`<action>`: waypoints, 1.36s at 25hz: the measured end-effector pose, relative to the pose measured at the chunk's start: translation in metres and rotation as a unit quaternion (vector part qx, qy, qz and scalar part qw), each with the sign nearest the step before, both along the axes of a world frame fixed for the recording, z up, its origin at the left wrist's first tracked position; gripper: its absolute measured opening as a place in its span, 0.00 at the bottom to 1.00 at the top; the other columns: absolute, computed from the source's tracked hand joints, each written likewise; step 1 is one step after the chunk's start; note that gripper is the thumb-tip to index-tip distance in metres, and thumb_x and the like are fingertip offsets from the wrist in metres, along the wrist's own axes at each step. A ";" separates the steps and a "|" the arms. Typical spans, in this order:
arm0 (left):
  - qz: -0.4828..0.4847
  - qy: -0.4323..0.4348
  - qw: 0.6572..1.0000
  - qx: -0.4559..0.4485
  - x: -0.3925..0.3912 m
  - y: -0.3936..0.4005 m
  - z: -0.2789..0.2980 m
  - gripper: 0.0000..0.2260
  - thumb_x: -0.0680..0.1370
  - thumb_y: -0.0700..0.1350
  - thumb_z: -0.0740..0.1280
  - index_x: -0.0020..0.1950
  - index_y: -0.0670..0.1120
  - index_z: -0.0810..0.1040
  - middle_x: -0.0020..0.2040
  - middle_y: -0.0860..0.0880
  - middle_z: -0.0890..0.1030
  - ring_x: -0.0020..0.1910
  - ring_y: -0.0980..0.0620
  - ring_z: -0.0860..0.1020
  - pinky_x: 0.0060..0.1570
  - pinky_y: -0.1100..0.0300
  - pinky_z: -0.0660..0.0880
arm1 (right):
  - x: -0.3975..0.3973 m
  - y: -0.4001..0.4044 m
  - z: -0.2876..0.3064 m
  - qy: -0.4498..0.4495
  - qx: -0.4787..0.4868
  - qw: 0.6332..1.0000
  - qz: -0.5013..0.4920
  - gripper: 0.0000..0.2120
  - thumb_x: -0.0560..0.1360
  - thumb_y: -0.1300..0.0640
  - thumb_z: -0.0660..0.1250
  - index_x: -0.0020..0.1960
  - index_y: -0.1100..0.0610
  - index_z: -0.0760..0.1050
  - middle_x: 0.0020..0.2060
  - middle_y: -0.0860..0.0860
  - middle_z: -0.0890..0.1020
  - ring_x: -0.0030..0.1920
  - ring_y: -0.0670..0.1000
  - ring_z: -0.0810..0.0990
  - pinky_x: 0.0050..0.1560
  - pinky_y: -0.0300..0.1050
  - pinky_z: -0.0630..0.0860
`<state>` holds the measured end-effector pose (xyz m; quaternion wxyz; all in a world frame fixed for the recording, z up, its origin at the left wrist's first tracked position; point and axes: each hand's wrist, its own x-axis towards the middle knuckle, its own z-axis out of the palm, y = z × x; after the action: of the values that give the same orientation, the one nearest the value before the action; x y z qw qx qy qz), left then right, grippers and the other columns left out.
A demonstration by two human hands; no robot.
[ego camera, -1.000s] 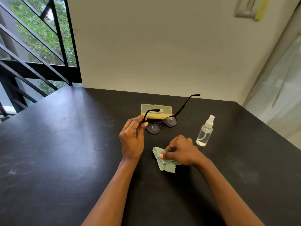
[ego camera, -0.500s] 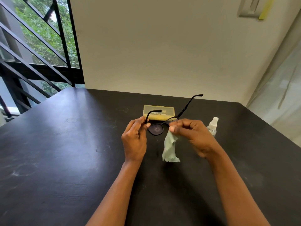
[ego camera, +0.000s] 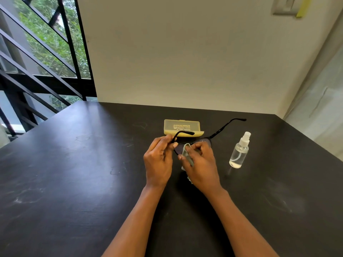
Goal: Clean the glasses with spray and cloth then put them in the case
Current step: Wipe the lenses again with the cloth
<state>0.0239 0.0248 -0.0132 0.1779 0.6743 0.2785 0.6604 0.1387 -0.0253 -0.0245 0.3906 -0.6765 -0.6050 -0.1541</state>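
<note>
Black-framed glasses point(ego camera: 220, 129) with dark lenses are held above the black table point(ego camera: 74, 173), both temple arms unfolded. My left hand point(ego camera: 157, 160) pinches the frame at the left hinge. My right hand point(ego camera: 200, 164) pinches a pale green cloth point(ego camera: 187, 154) over the left lens, and the cloth's tail hangs below the hand. Most of both lenses is hidden by my fingers and the cloth. A closed yellow case point(ego camera: 181, 127) lies just behind the glasses. A clear spray bottle point(ego camera: 239, 151) stands upright to the right of my right hand.
The table's far edge meets a plain wall. A window with black bars is at the left, and a pale curtain hangs at the right beyond the table's right edge.
My right hand lifted the cloth off the table, carried it up to the glasses and moved it from the right lens onto the left lens. My left hand kept its hold.
</note>
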 end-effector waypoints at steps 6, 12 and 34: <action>-0.007 0.004 1.000 -0.009 0.000 0.001 -0.003 0.11 0.73 0.30 0.67 0.56 0.36 0.79 0.50 0.44 0.80 0.51 0.55 0.78 0.50 0.68 0.77 | 0.001 0.004 -0.007 -0.135 0.013 0.986 -0.096 0.23 0.65 0.48 0.75 0.57 0.53 0.76 0.53 0.52 0.69 0.52 0.54 0.65 0.39 0.52 0.71; -0.009 0.008 1.000 -0.004 0.000 -0.002 -0.002 0.12 0.73 0.30 0.67 0.56 0.36 0.78 0.50 0.48 0.78 0.51 0.59 0.76 0.50 0.71 0.75 | 0.002 0.002 -0.005 -0.122 0.077 0.989 -0.022 0.09 0.67 0.57 0.71 0.47 0.49 0.81 0.47 0.49 0.80 0.50 0.50 0.67 0.40 0.48 0.59; 0.005 0.012 1.000 -0.002 0.000 -0.002 -0.002 0.10 0.74 0.31 0.66 0.54 0.36 0.79 0.49 0.43 0.80 0.48 0.55 0.79 0.49 0.69 0.76 | 0.007 -0.001 -0.003 -0.106 0.089 0.989 -0.052 0.07 0.63 0.55 0.78 0.39 0.50 0.81 0.45 0.48 0.81 0.52 0.55 0.64 0.42 0.55 0.68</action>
<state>0.0244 0.0231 -0.0150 0.1723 0.6803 0.2851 0.6529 0.1456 -0.0259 -0.0273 0.3745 -0.6495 -0.5910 -0.2978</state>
